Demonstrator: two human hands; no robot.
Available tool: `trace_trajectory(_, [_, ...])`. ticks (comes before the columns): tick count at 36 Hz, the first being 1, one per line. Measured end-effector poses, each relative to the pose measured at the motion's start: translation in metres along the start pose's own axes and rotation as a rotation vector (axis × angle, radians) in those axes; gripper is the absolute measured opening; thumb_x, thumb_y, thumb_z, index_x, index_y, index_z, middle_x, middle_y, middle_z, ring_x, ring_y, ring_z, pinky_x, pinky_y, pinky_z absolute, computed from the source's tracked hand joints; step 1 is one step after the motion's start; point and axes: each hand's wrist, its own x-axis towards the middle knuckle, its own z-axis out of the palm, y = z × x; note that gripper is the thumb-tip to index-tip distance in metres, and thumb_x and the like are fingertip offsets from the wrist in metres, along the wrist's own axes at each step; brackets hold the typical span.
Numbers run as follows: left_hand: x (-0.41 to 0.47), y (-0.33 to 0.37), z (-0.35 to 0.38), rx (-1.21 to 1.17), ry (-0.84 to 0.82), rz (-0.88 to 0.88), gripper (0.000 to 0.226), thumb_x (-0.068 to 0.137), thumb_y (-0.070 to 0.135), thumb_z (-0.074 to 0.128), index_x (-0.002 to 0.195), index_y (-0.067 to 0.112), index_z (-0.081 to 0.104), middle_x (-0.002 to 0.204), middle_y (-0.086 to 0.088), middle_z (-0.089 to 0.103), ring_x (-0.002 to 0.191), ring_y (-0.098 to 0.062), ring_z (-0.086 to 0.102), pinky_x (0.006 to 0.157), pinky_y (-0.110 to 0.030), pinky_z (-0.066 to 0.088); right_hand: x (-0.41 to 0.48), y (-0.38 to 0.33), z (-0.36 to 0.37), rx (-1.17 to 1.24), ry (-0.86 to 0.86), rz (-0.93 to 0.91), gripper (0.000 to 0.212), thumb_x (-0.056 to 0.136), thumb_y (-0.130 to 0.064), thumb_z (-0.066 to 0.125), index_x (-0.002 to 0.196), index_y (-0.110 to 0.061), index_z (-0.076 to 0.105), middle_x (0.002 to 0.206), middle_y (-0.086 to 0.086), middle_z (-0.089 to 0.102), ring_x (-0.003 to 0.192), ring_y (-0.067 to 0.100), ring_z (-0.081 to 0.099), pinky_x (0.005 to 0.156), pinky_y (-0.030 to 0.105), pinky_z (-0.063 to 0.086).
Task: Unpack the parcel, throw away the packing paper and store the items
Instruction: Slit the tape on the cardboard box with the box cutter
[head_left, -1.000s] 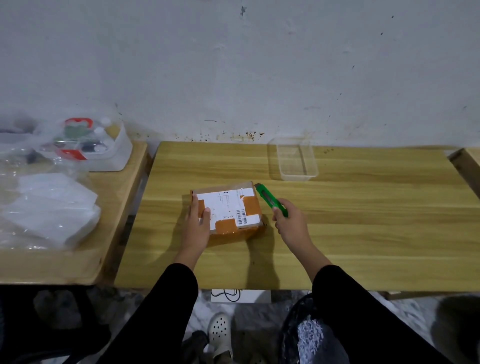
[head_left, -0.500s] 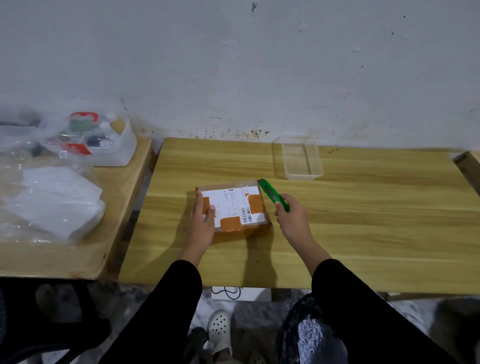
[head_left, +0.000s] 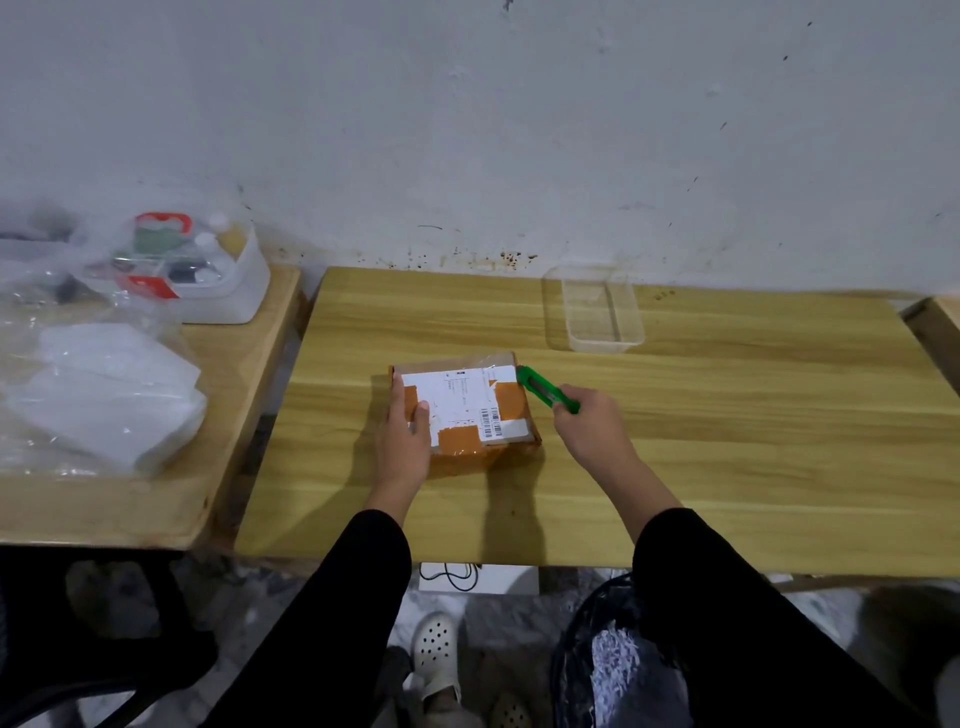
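Head view: wooden bench (head_left: 727, 467) against a grey wall.
Parcel (head_left: 467, 410): brown box with orange tape and a white label, lying flat at mid-bench.
Left hand (head_left: 405, 441): spread flat, palm down on the parcel's left side, pressing rather than gripping.
Right hand (head_left: 589, 426): clenched around a green box cutter (head_left: 545, 388), whose tip touches the parcel's far right corner.
Clear tray (head_left: 597, 312): near the wall, apart from the parcel.
Side bench (head_left: 156, 499): plastic bags, white container.

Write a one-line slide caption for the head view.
Left hand steadies a taped brown cardboard parcel while right hand sets a green utility knife at its far right corner.
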Motion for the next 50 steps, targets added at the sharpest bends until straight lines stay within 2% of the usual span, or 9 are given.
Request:
trace_trajectory(8, [-0.004, 0.003, 0.0, 0.089, 0.012, -0.022, 0.053, 0.101, 0.032, 0.032, 0.149, 0.031, 0.011, 0.131, -0.013, 0.051, 0.09, -0.017, 0.043, 0.071, -0.022, 0.03, -0.014, 0.009, -0.015, -0.008, -0.078, 0.029, 0.024, 0.083, -0.002, 0.044, 0.088, 0.002, 0.067, 0.066, 0.012, 0.047, 0.054, 0.022, 0.039, 0.046, 0.027, 0.03])
trace_trajectory(25, [-0.017, 0.015, 0.001, 0.086, 0.062, -0.045, 0.051, 0.102, 0.028, 0.031, 0.149, 0.028, 0.013, 0.133, -0.016, 0.05, 0.074, -0.019, 0.044, 0.062, -0.018, 0.025, -0.065, 0.035, -0.017, 0.168, 0.035, 0.066, 0.03, 0.085, -0.005, 0.047, 0.105, -0.007, 0.069, 0.059, 0.008, 0.053, 0.049, 0.019, 0.04, 0.045, 0.027, 0.03])
trace_trajectory(29, [-0.021, 0.001, 0.011, 0.051, 0.122, -0.055, 0.055, 0.1, 0.031, 0.033, 0.149, 0.03, 0.009, 0.138, -0.021, 0.039, 0.112, -0.035, 0.05, 0.086, -0.034, 0.045, -0.068, 0.044, -0.016, 0.226, 0.121, 0.098, 0.031, 0.087, -0.006, 0.047, 0.11, -0.01, 0.068, 0.053, -0.002, 0.05, 0.043, 0.014, 0.037, 0.038, 0.022, 0.028])
trace_trajectory(31, [-0.027, -0.001, 0.012, 0.067, 0.12, -0.061, 0.057, 0.099, 0.033, 0.035, 0.149, 0.029, 0.008, 0.15, -0.022, 0.02, 0.131, -0.037, 0.038, 0.103, -0.043, 0.04, -0.063, 0.046, -0.017, 0.256, 0.158, 0.131, 0.034, 0.088, -0.007, 0.048, 0.117, -0.01, 0.064, 0.055, -0.002, 0.052, 0.044, 0.015, 0.04, 0.039, 0.024, 0.031])
trace_trajectory(33, [-0.031, 0.0, 0.008, 0.125, 0.117, -0.043, 0.058, 0.099, 0.031, 0.037, 0.15, 0.021, 0.011, 0.157, -0.017, 0.002, 0.143, -0.033, 0.017, 0.111, -0.037, 0.026, -0.058, 0.046, -0.017, 0.268, 0.172, 0.153, 0.034, 0.088, -0.009, 0.048, 0.119, -0.01, 0.062, 0.058, -0.001, 0.054, 0.045, 0.015, 0.043, 0.04, 0.025, 0.034])
trace_trajectory(35, [-0.03, 0.001, 0.001, 0.248, 0.125, 0.05, 0.057, 0.099, 0.028, 0.039, 0.149, 0.013, 0.017, 0.158, -0.013, -0.002, 0.146, -0.027, 0.003, 0.113, -0.03, 0.018, -0.052, 0.044, -0.014, 0.271, 0.176, 0.151, 0.033, 0.088, -0.009, 0.049, 0.118, -0.01, 0.064, 0.058, -0.002, 0.054, 0.046, 0.015, 0.044, 0.042, 0.025, 0.035])
trace_trajectory(41, [0.005, 0.005, -0.011, 0.642, -0.071, 0.351, 0.059, 0.097, 0.036, 0.04, 0.148, 0.012, 0.021, 0.158, -0.009, 0.008, 0.147, -0.023, 0.002, 0.117, -0.035, 0.011, -0.037, 0.036, -0.003, 0.321, 0.187, 0.159, 0.032, 0.088, -0.01, 0.05, 0.116, -0.012, 0.064, 0.059, -0.002, 0.055, 0.048, 0.016, 0.045, 0.045, 0.027, 0.037])
trace_trajectory(45, [0.025, 0.009, -0.009, 0.795, -0.208, 0.434, 0.06, 0.097, 0.045, 0.032, 0.15, 0.023, 0.014, 0.159, -0.008, 0.008, 0.147, -0.021, 0.003, 0.117, -0.036, 0.01, -0.026, 0.035, 0.0, 0.351, 0.188, 0.175, 0.032, 0.089, -0.011, 0.05, 0.118, -0.012, 0.063, 0.059, 0.002, 0.056, 0.05, 0.019, 0.046, 0.049, 0.031, 0.038])
trace_trajectory(50, [0.034, 0.008, -0.009, 0.928, -0.17, 0.478, 0.059, 0.097, 0.051, 0.025, 0.149, 0.03, 0.008, 0.158, -0.006, 0.012, 0.146, -0.023, 0.011, 0.117, -0.036, 0.014, -0.016, 0.037, -0.002, 0.383, 0.19, 0.189, 0.033, 0.09, -0.011, 0.05, 0.121, -0.011, 0.061, 0.059, 0.0, 0.055, 0.049, 0.017, 0.045, 0.046, 0.028, 0.036])
